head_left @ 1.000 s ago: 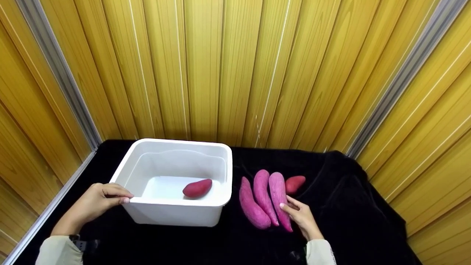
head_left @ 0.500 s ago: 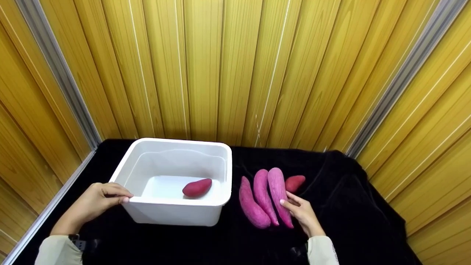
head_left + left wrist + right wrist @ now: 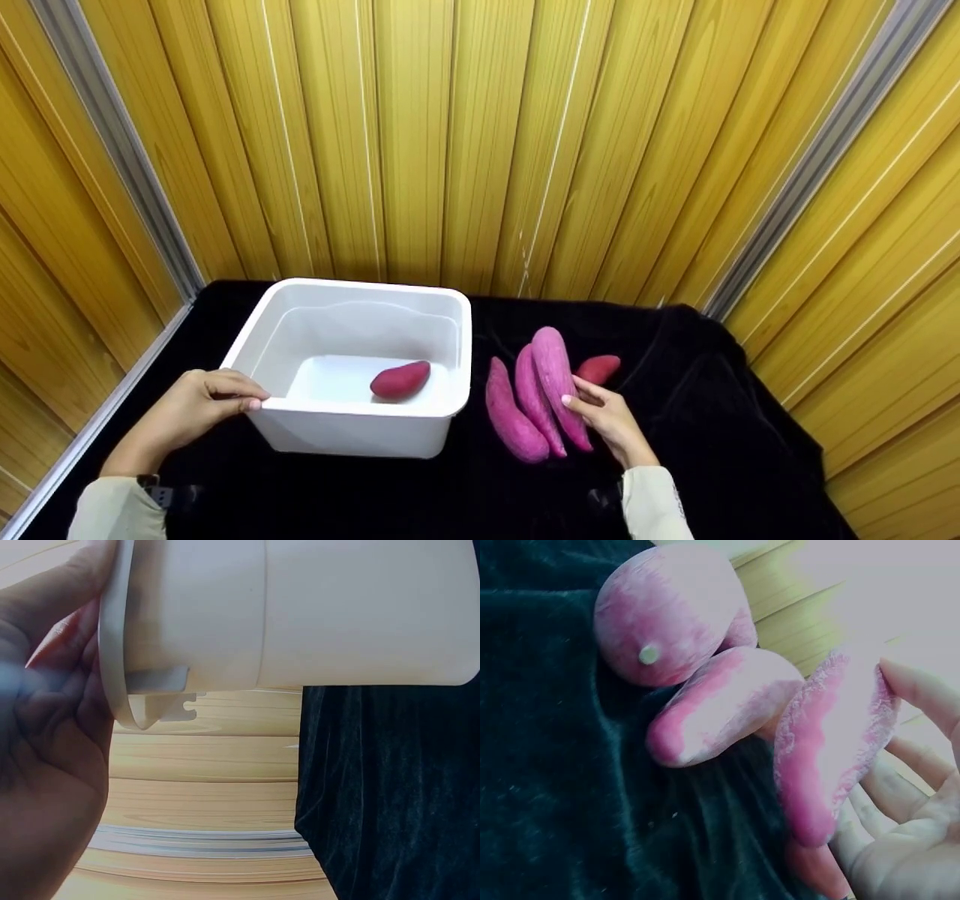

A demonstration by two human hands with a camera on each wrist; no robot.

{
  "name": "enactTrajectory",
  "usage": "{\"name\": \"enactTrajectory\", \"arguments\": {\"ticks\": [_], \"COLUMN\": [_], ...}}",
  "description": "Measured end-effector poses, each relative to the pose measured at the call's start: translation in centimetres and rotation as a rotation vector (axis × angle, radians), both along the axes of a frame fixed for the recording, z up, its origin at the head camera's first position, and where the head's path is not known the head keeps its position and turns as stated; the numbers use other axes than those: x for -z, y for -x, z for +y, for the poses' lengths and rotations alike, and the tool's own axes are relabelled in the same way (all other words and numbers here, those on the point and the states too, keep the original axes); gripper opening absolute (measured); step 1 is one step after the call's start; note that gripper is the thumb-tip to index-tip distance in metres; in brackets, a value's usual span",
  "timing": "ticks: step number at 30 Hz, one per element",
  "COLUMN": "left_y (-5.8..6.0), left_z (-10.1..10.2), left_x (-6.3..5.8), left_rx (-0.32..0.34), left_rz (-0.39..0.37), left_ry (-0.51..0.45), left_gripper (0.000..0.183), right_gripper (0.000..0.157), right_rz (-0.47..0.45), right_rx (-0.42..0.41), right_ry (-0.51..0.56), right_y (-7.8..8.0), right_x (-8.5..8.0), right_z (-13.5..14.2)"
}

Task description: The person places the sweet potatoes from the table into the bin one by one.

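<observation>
My left hand (image 3: 206, 409) pinches the near left corner of the white plastic tub (image 3: 352, 435); the left wrist view shows its fingers over the rim (image 3: 114, 637). A dark red sweet potato (image 3: 401, 380) lies on the tub's floor. In my right hand (image 3: 611, 424) is a long pink-purple sweet potato (image 3: 555, 367), pinched between thumb and fingers. It slants, its far end overlapping the middle sweet potato (image 3: 530, 390) in the head view. A thicker pink one (image 3: 510, 420) lies left of that. Behind my right fingers sits a small red sweet potato (image 3: 598, 369), partly hidden.
Black velvet cloth (image 3: 720, 442) covers the table. Yellow wood-patterned panels (image 3: 480, 150) rise behind it and at both sides, with grey metal strips at the corners. The tub stands left of the sweet potatoes.
My right hand has raised the held sweet potato slightly and shifted its far end left and away from me, over the middle one. The left hand keeps its hold on the tub.
</observation>
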State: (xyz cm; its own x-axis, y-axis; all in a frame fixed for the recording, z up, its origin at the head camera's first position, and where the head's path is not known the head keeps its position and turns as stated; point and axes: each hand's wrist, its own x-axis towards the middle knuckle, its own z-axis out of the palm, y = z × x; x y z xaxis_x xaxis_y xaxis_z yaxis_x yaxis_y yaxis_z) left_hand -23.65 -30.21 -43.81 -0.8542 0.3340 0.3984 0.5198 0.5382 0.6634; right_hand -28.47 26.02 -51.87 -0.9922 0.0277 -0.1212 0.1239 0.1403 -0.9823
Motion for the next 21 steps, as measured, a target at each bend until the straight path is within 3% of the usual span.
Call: {"name": "enactTrajectory", "arguments": {"ticks": [11,21], "left_y": [0.2,0.2], "left_z": [0.1,0.0], "left_x": [0.3,0.2], "left_rx": [0.049,0.042], "left_rz": [0.033,0.021], "left_ry": [-0.047,-0.035], "left_gripper": [0.013,0.013], "right_gripper": [0.059,0.059], "right_rz": [0.033,0.069], "right_rx": [-0.109,-0.192], "right_ry": [-0.027,-0.06], "right_y": [0.4,0.6], "right_x": [-1.7,-3.2], "right_z": [-0.7,-1.2]}}
